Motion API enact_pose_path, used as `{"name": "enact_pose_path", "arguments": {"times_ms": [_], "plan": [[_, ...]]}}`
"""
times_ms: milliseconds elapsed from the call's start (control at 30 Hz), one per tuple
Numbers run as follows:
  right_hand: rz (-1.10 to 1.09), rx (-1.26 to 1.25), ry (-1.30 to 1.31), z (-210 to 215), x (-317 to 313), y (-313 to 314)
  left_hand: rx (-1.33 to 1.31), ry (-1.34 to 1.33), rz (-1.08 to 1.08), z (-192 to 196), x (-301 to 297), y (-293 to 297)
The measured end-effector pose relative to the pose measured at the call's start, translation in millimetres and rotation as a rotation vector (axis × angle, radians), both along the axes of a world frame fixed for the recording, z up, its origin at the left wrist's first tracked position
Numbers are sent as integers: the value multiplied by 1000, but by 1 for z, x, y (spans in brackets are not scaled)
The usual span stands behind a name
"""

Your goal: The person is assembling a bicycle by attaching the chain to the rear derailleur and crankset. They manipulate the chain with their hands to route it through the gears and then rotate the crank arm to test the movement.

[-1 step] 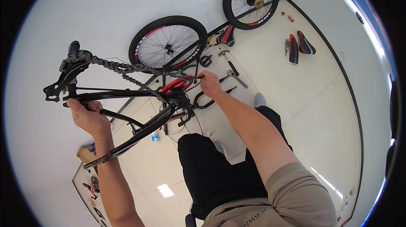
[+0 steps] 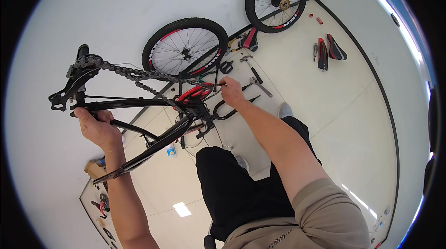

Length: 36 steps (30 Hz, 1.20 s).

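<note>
A black bicycle frame (image 2: pixel 121 104) is held up in front of me, without wheels. My left hand (image 2: pixel 99 129) is wrapped round its tubes at the far-left end, near the flat dropout (image 2: pixel 57 102). A dark chain (image 2: pixel 123 70) loops over the parts above that dropout and runs right, sagging in two strands, to the red chainring (image 2: pixel 190 94). My right hand (image 2: pixel 231 93) is closed, its thumb and fingertips pinching the chain just right of the chainring. The exact links between the fingertips are too small to make out.
Two wheels, one nearer (image 2: pixel 160 47) and one farther (image 2: pixel 253 3), lean on the wall. On the floor lie a hammer (image 2: pixel 254 72), an adjustable wrench (image 2: pixel 263 88), a black U-shaped fork (image 2: pixel 225 115), a pedal (image 2: pixel 226 67), saddles (image 2: pixel 335 47) and a bottle (image 2: pixel 171 150). A cardboard box (image 2: pixel 94 169) stands left.
</note>
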State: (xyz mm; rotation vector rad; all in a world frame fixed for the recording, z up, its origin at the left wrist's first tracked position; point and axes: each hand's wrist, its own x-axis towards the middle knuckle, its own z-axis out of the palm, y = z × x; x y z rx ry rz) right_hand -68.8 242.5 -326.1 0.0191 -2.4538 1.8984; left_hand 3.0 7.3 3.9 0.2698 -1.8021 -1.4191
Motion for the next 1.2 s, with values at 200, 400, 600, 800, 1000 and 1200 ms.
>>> {"name": "enact_pose_path", "arguments": {"times_ms": [200, 400, 600, 800, 1000, 1200], "plan": [[69, 358, 47, 2, 5, 20, -17, 45, -67, -4, -5, -8], [134, 302, 99, 1, 16, 24, -47, 0, -27, -3, -4, -8], [-48, 144, 100, -5, 17, 15, -56, 28, -39, -3, -4, -6], [35, 41, 59, -8, 8, -3, -18, 6, -29, 0, 0, -3], [142, 15, 8, -6, 8, -14, -7, -6, -25, 2, 0, 1], [141, 8, 33, -4, 10, -17, -20, -26, -30, 4, -3, -1]]}}
